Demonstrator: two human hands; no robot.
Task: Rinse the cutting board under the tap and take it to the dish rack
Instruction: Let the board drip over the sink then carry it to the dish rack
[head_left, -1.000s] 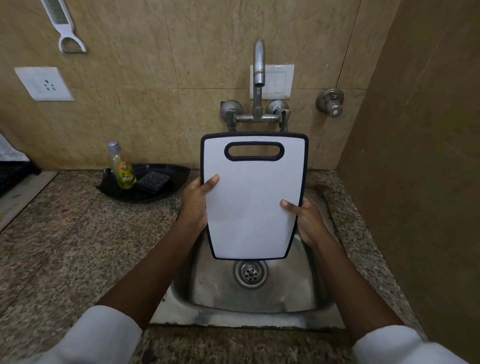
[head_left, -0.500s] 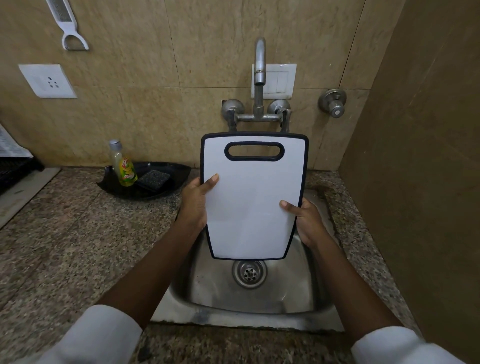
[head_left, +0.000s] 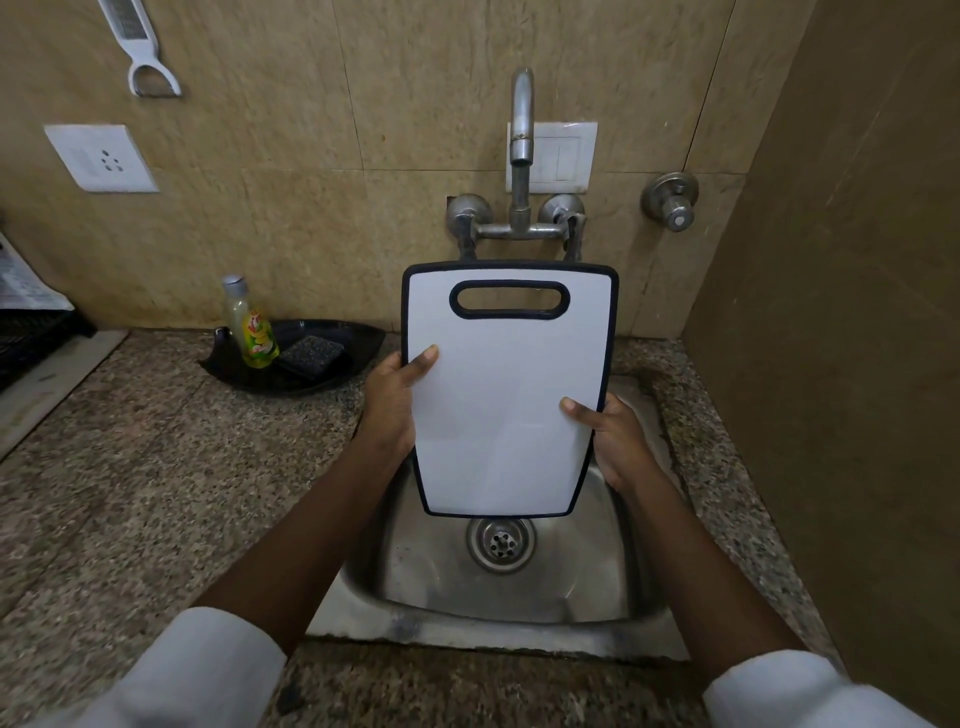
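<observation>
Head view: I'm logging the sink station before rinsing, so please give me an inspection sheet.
Surface: speckled granite counter around a stainless steel sink.
Job's things: white plastic cutting board with a black rim, held over the sink, handle slot up, below the chrome tap; no running water seen.
Clutter: black dish holding a green soap bottle and a dark scrub pad.
Grippers: left hand and right hand grip the board's side edges, thumbs on its face.
Cables: nothing seen.
Surroundings: tan tiled wall, white socket, white switch plate, hanging white grater.
</observation>
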